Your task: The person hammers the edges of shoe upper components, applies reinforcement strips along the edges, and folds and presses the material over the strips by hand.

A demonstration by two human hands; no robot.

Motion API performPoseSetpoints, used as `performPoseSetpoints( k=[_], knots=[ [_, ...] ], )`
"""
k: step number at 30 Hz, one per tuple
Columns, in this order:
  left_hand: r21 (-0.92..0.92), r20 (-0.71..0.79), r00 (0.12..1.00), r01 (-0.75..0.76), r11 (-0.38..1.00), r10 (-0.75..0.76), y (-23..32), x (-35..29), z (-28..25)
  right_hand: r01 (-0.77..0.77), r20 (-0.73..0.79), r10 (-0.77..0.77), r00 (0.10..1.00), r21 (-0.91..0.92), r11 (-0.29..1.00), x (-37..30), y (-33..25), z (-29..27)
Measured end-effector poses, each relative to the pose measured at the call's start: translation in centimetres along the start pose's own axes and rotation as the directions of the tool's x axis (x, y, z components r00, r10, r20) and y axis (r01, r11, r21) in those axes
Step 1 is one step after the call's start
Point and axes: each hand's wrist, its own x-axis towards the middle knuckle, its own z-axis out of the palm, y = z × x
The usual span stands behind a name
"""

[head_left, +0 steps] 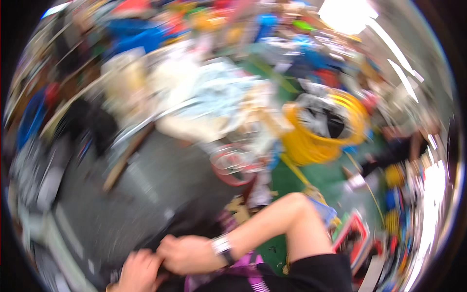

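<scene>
The whole picture is smeared by motion. My left hand (138,272) and my right hand (187,254) are close together low in the view, left of centre, at the near edge of a dark grey surface (97,209). Both hands look closed, fingers curled in toward each other. What they grip is hidden or too blurred to name. Dark, cloth-like material (197,216) lies just beyond my right hand. A white band and a dark one circle my right wrist.
A wooden-handled tool (127,158) lies on the grey surface, near pale, crumpled sheets or bags (214,92). Beyond my right forearm stand a red-rimmed container (233,179) and a large yellow tub (311,151) with a dark liner. Another person's dark-clothed limb (389,158) shows at right.
</scene>
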Motion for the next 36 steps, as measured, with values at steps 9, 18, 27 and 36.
performPoseSetpoints(
  k=[9, 18, 27, 36],
  knots=[
    [-0.400, -0.351, 0.935, -0.110, 0.910, -0.041, -4.4, 18.9, -2.1, 0.083, 0.008, -0.095, 0.995, -0.556, 0.827, -5.9, 14.9, -4.4],
    [0.024, -0.299, 0.938, -0.175, 0.984, 0.175, -2.1, 13.7, -2.2, -0.031, -0.085, -0.018, 0.996, -0.535, 0.844, -5.2, 17.2, -5.7],
    [-0.051, -0.561, 0.794, -0.315, 0.948, 0.234, -5.3, 11.6, 0.1, 0.078, 0.150, 0.008, 0.989, -0.559, 0.826, -7.2, 18.3, -10.8],
    [-0.134, -0.329, 0.859, -0.454, 0.881, 0.392, -6.6, 12.5, 10.5, 0.172, 0.497, -0.019, 0.868, -0.264, 0.949, -12.6, 15.2, -5.2]
  ],
)
